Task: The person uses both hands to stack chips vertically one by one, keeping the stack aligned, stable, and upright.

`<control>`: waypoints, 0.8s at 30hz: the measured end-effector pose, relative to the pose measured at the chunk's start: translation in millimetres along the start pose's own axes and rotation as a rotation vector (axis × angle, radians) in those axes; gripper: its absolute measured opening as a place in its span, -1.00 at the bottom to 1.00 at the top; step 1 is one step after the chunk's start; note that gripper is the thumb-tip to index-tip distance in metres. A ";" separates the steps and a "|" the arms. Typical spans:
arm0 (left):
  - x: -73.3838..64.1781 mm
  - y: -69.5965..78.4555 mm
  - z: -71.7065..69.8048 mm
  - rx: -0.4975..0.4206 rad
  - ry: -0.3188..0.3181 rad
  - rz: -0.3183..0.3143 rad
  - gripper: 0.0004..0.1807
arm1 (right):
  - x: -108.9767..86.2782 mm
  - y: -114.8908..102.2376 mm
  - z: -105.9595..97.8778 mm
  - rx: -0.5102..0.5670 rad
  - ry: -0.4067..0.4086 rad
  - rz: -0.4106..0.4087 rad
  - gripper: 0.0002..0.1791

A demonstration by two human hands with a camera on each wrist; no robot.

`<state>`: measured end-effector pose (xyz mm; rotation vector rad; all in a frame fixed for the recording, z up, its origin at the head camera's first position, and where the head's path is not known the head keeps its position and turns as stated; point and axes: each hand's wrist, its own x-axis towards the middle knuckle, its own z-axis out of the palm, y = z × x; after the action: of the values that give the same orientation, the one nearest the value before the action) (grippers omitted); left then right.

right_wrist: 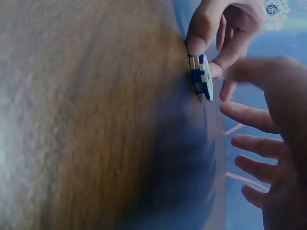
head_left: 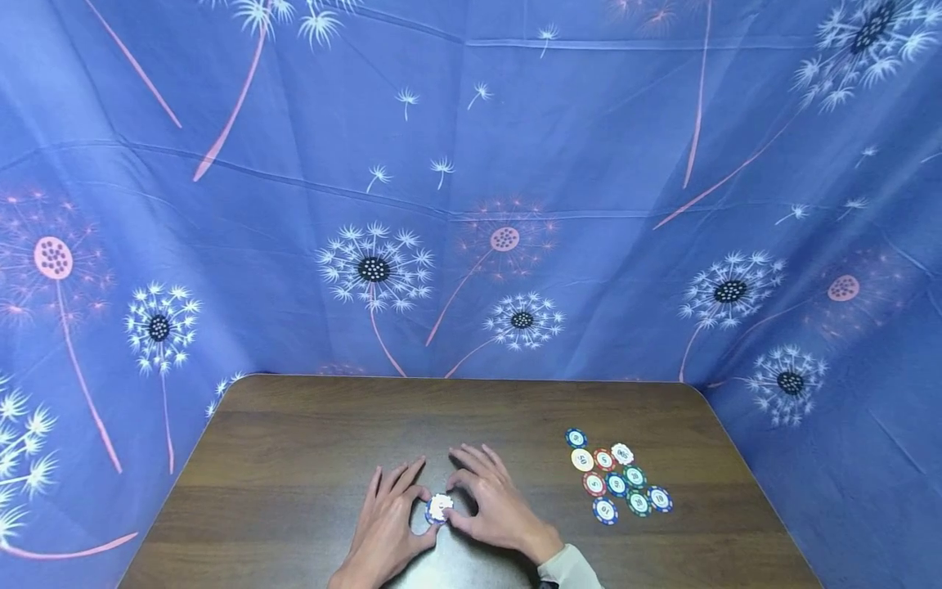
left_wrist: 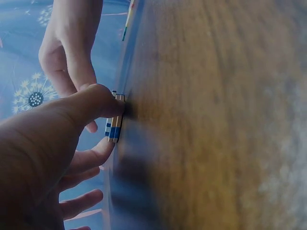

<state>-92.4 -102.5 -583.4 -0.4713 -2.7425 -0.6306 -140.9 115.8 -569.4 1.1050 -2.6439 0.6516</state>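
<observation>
A small stack of poker chips [head_left: 439, 508] lies on the table at the front middle, a white chip on top and blue-and-white edges below. My left hand [head_left: 388, 517] pinches the stack between thumb and index finger at its edges, the other fingers spread. In the left wrist view, the thumb presses the side of the chips [left_wrist: 113, 130]. My right hand [head_left: 493, 503] is at the stack's other side, thumb and index finger right by the top chip. Seen from the right wrist, its thumb is blurred and its other fingers [right_wrist: 256, 146] are extended.
Several loose poker chips [head_left: 616, 484] in blue, red, green and white lie flat in a cluster on the right of the brown wooden table [head_left: 309, 442]. A blue dandelion-print cloth [head_left: 589, 164] hangs behind the table and along its sides.
</observation>
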 end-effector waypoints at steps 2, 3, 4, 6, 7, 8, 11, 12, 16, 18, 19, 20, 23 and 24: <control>0.2 0.0 -0.6 -0.002 -0.006 -0.004 -0.65 | -0.8 2.0 -1.2 0.021 0.021 0.000 -0.75; 0.3 0.1 -1.0 -0.003 -0.009 -0.006 -0.65 | -1.5 3.1 -1.5 0.024 0.026 0.001 -0.77; 0.4 0.2 -1.2 -0.006 -0.015 -0.012 -0.65 | -2.3 4.1 -1.9 0.022 0.029 0.002 -0.79; 0.8 0.4 -1.4 -0.008 -0.019 -0.018 -0.65 | -3.7 6.0 -1.8 0.004 0.027 -0.001 -0.82; 0.8 0.5 -1.3 -0.009 -0.020 -0.020 -0.65 | -4.5 6.6 -1.8 -0.007 0.025 -0.005 -0.83; 0.7 0.5 -1.2 -0.010 -0.018 -0.021 -0.65 | -5.2 7.1 -1.5 -0.017 0.022 -0.012 -0.83; -0.1 0.6 -0.7 -0.012 -0.007 -0.017 -0.65 | -6.8 7.6 -0.1 -0.038 0.007 -0.024 -0.84; -0.4 0.5 -0.4 -0.012 -0.003 -0.015 -0.64 | -7.1 7.6 0.3 -0.040 0.003 -0.025 -0.84; -0.9 0.3 0.3 -0.006 0.025 0.002 -0.64 | -7.2 6.5 2.1 -0.034 -0.019 -0.016 -0.85; -1.0 0.1 0.7 -0.001 0.044 0.013 -0.64 | -6.7 5.5 2.5 -0.035 -0.026 -0.014 -0.86; -1.1 0.1 0.8 0.000 0.054 0.019 -0.64 | -6.5 5.0 2.7 -0.034 -0.028 -0.013 -0.86; -1.3 -0.2 1.1 0.004 0.061 0.023 -0.64 | -6.3 4.5 2.9 -0.034 -0.028 -0.013 -0.85; -1.9 -0.3 1.5 0.009 0.072 0.029 -0.63 | -6.0 2.6 3.0 -0.038 -0.026 -0.013 -0.84; -2.0 -0.4 1.5 0.007 0.072 0.029 -0.63 | -6.0 2.0 3.2 -0.040 -0.026 -0.014 -0.83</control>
<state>-91.0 -102.6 -585.6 -0.4758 -2.6644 -0.6187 -138.1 119.4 -574.9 1.1272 -2.6562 0.5837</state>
